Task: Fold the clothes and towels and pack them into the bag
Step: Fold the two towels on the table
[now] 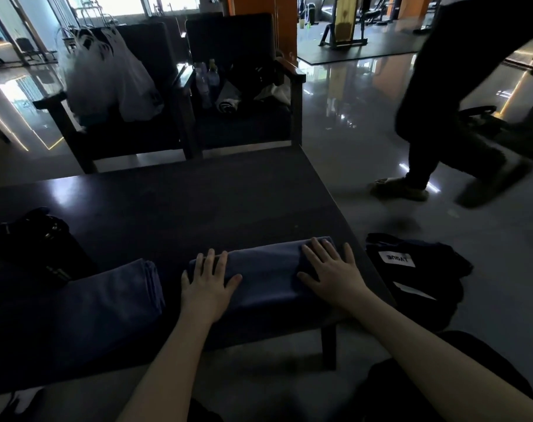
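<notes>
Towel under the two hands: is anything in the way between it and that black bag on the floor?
Nothing visible is. The left hand and right hand lie flat on the folded towel, and the black bag sits on the floor just beyond the table's right edge. A passer-by walks farther back.

Bare forearms (173, 345), dark trousers (390, 391)

Dim, backlit by far windows (167, 1) — floor (350, 95) glares, foreground murky, edges bowed, walker's legs (435, 141) blurred.
</notes>
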### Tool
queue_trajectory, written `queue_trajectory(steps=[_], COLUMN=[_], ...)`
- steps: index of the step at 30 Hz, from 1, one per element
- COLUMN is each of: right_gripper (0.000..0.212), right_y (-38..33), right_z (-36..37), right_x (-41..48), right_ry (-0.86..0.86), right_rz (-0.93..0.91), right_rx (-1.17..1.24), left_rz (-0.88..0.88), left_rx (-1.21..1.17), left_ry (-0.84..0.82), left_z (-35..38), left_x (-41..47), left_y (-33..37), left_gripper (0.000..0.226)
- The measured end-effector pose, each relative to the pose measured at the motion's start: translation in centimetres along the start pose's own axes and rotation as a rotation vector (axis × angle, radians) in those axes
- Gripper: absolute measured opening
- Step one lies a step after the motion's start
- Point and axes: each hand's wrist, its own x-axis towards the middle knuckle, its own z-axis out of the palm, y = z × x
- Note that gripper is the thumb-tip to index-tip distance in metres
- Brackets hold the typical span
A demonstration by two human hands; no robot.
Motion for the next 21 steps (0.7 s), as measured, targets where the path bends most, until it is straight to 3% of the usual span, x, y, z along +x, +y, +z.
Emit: queue_trajectory(steps=[4, 7, 10, 18, 21], right_gripper=[0.061, 0.052, 0.051, 0.06, 0.083], right_y=[-2.2, -3.7, -3.2, -1.9, -1.8], right_z=[-1.2, -1.2, -0.1, 1.1, 1.2], right_x=[1.3, 2.8, 3.1, 2.8, 2.5], right_ry=[0.046, -0.007, 0.009, 0.087, 0.093], right_rz=[-0.07, -0.182, -0.169, -0.096, -0.065], right_rx=[-0.015, 0.038, 0.106, 0.103, 0.1], left_rz=[0.01, 0.183, 0.323, 0.257, 0.146], left_rx=[0.106, 0.113, 0.087, -0.01, -0.074], left_ry=[0.062, 0.204, 0.166, 0.111, 0.09], left_z=[0.0, -0.3, 0.4, 1.3, 1.1], left_x=[0.8, 1.2, 1.6, 1.8, 1.7], left_y=[0.3, 2.3, 4.2, 3.7, 3.1], left_gripper=[0.065, 0.07, 0.061, 0.058, 0.058])
